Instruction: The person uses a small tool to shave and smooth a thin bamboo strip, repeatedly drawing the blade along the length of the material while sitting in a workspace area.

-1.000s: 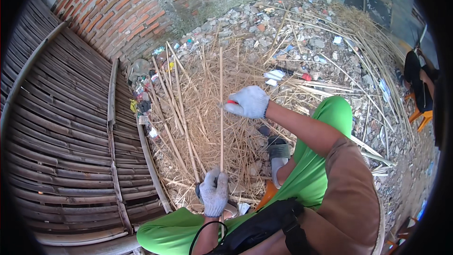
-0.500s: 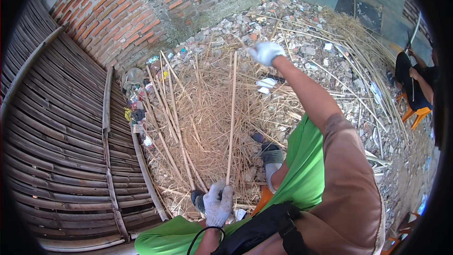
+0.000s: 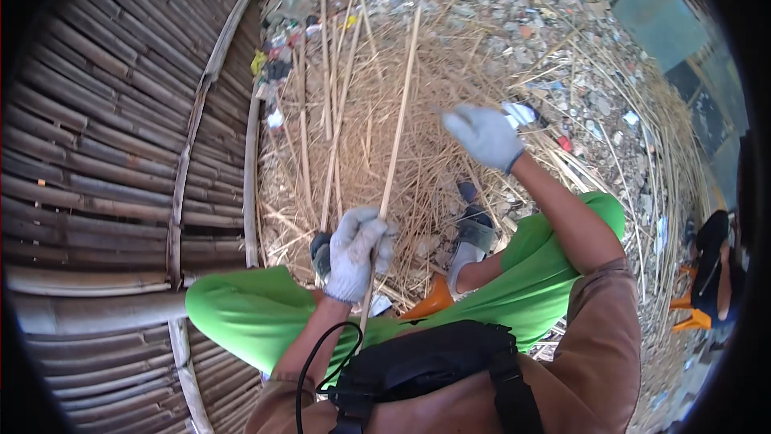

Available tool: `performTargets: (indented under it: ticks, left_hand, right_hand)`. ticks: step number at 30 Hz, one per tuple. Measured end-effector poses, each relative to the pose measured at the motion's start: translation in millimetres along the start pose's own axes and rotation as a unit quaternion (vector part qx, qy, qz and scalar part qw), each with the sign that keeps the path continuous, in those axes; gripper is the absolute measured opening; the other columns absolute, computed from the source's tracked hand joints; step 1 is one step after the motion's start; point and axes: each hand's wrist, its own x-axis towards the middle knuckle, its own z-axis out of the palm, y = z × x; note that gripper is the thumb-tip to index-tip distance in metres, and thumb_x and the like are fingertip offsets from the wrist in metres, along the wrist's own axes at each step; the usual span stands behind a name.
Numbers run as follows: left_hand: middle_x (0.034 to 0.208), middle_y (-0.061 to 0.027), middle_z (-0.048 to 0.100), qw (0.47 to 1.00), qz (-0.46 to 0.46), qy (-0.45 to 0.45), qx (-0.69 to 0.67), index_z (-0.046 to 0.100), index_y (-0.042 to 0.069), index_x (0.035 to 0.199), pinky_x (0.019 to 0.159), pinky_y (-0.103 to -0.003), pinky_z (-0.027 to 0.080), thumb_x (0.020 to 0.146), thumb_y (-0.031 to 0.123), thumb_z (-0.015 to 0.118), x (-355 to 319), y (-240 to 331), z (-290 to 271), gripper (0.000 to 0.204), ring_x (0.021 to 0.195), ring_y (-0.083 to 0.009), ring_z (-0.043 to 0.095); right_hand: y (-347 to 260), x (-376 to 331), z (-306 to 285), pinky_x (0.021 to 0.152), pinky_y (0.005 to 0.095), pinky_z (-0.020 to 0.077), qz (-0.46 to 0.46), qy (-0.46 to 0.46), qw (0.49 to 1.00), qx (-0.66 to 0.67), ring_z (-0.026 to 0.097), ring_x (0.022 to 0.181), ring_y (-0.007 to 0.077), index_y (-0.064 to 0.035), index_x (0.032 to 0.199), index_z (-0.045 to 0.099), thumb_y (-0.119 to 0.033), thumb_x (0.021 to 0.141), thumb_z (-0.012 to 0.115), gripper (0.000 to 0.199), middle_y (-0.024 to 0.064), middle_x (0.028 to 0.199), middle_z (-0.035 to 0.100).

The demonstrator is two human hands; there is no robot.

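Long thin pale bamboo stick (image 3: pixel 396 138), left hand (image 3: pixel 358 251) fingers gripping btm.

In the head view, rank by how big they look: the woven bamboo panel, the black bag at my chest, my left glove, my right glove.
1. Woven bamboo panel, largest by far.
2. Black bag, though nearness to the camera inflates it.
3. Left glove and right glove look alike; no ranking.
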Motion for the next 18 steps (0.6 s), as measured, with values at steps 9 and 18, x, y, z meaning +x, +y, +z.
performTargets:
  ticks: [9,18]
  left_hand:
    - [0.093,-0.0143,0.071,0.999,0.024,0.02,-0.027,0.06,-0.001,0.123,0.044,-0.026,0.044,0.106,0.015,0.065,3,-3,-1,0.024,0.053,-0.013,0.056]
    - [0.087,-0.0088,0.069,0.999,0.021,-0.008,0.043,0.061,-0.001,0.122,0.044,-0.025,0.044,0.11,0.016,0.062,-11,-5,8,0.021,0.054,-0.0099,0.056]
  right_hand:
    - [-101,-45,42,0.06,0.0524,0.0568,-0.178,-0.14,0.974,-0.001,0.072,0.069,0.0373,-0.0115,0.093,0.071,-0.056,0.108,0.052,0.051,0.0156,0.078,0.071]
    - [-68,-8,8,0.059,0.0525,0.0584,-0.087,-0.023,0.994,-0.058,0.073,0.066,0.0388,-0.0125,0.078,0.07,-0.062,0.107,0.051,0.06,0.0174,0.072,0.072]
